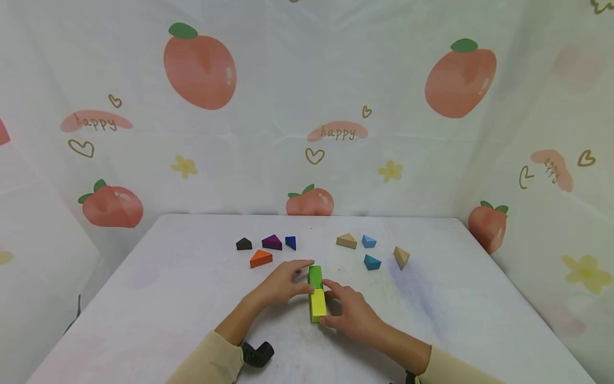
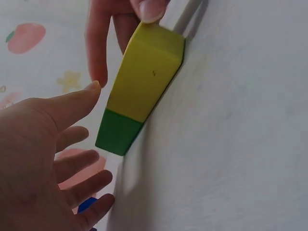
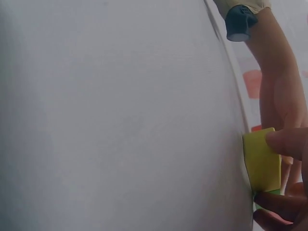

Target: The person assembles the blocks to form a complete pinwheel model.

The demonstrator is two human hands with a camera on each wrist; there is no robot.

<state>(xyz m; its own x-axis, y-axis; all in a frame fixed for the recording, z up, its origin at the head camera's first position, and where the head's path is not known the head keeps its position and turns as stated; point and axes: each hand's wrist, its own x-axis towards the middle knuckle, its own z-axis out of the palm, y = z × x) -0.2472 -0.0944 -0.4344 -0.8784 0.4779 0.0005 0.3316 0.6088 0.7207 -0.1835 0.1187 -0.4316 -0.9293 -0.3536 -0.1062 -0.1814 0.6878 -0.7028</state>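
A green block (image 1: 315, 276) and a yellow block (image 1: 318, 305) lie end to end on the white table, with the yellow one nearer. My right hand (image 1: 355, 314) holds the yellow block (image 3: 262, 161), its thumb at the near end and other fingers along the right side toward the green block. On the left side, my left hand (image 1: 280, 282) has its fingers spread and relaxed. Its thumb overlaps the seam between the blocks in the head view; in the left wrist view the thumb tip stays beside the yellow block (image 2: 144, 72), close to a right-hand finger.
Behind the left hand lie black (image 1: 244, 244), purple (image 1: 272, 243), dark blue (image 1: 290, 242) and orange (image 1: 261, 259) blocks. Farther right are two wood-coloured triangular blocks (image 1: 347, 241), a light blue block (image 1: 369, 241) and a teal block (image 1: 372, 262). A fruit-printed curtain (image 1: 268, 176) backs the table.
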